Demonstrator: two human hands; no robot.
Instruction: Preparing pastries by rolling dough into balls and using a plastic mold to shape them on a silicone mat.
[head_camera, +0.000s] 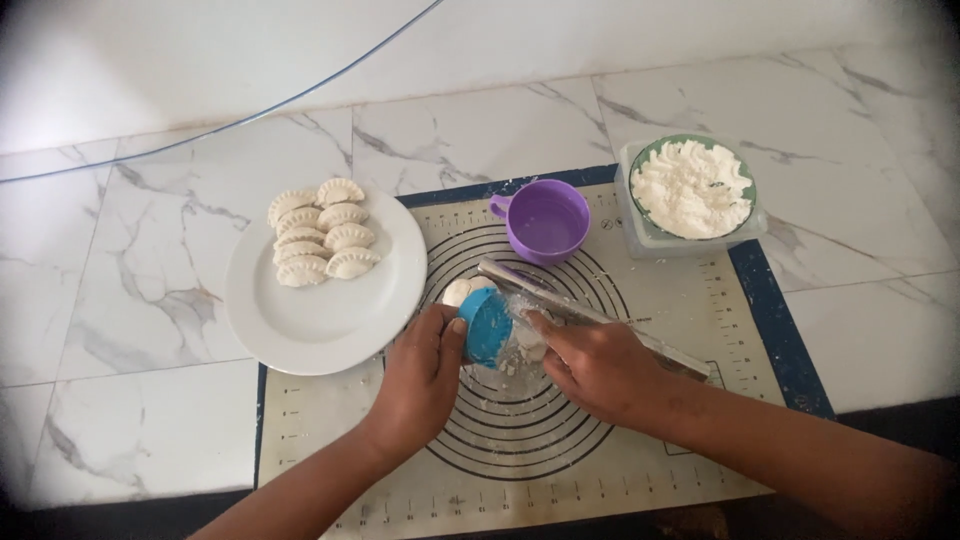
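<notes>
Your left hand (425, 372) grips the blue round mould (487, 325), tipped on edge and dusted white, while your right hand's (598, 364) curled fingers pinch dough (527, 340) at its rim.

No packages, labels, signs or screens anywhere in view.

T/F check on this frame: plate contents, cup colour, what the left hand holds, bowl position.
1. The plate holds shaped dumplings. True.
2. The cup is green. False: it is purple.
3. The left hand holds a blue press. True.
4. The bowl of white filling sits on the plate. False: it sits in a container at the mat's far right corner.
5. The right hand rests on the plate. False: it is at the press, over the mat.
</notes>
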